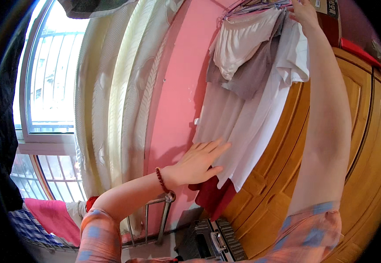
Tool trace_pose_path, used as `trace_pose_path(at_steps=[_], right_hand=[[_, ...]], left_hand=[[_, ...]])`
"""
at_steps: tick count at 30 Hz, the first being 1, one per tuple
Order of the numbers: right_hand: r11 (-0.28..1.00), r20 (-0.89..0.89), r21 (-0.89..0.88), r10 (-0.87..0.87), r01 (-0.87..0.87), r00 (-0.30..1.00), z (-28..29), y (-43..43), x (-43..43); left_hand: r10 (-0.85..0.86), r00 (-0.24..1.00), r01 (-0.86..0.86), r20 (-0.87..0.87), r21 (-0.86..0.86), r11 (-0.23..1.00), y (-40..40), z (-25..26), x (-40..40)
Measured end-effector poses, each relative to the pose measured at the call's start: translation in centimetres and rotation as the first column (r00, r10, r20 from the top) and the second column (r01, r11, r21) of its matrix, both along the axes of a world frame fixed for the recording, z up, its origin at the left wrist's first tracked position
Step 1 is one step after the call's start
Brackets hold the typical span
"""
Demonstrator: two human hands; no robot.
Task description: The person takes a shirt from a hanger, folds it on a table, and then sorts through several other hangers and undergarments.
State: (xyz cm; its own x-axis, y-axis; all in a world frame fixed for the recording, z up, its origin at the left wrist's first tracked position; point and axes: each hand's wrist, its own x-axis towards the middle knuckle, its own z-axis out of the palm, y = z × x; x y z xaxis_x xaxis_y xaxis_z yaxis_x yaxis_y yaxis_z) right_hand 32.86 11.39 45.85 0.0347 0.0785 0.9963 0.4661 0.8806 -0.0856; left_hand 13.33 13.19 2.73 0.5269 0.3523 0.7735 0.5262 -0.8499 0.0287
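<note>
My left hand (198, 161), a dark red bead bracelet (161, 180) on its wrist, is held flat with the fingers apart at a hanging pale garment (225, 115). Whether the fingertips touch the cloth I cannot tell. High at the top edge, my right hand (304, 14) is beside a cluster of thin hangers (256, 6); its fingers are partly cut off, so its grip is unclear. Below the hangers hang cream satin briefs (243, 39), a greyish garment (253, 72) and a white short-sleeved shirt (294, 56). Dark red cloth (216, 199) shows beneath them.
A wooden wardrobe (276, 184) stands behind the clothes, with a cardboard box (327, 8) above. A black suitcase (207, 240) is below. To the left are a metal rail (164, 217), patterned curtains (114, 98), a barred window (55, 82) and pink cloth (52, 217).
</note>
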Motion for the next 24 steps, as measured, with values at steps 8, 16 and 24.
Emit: trace_pose_path(at_steps=[8, 16, 24], right_hand=[[0.998, 0.018, 0.060, -0.026, 0.025, 0.999, 6.9, 6.2, 3.3], [0.964, -0.072, -0.025, -0.265, 0.263, 0.962, 9.8, 6.4, 3.4], [0.939, -0.123, -0.063, -0.344, 0.338, 0.931, 8.9, 6.6, -1.4]], left_hand=[[0.032, 0.999, -0.033, 0.028, 0.037, 0.999, 3.1, 1.2, -3.4], [0.016, 0.999, -0.015, 0.032, -0.010, 1.000, 4.9, 2.2, -6.4], [0.016, 0.999, -0.017, 0.045, 0.015, 1.000, 6.8, 3.5, -7.5]])
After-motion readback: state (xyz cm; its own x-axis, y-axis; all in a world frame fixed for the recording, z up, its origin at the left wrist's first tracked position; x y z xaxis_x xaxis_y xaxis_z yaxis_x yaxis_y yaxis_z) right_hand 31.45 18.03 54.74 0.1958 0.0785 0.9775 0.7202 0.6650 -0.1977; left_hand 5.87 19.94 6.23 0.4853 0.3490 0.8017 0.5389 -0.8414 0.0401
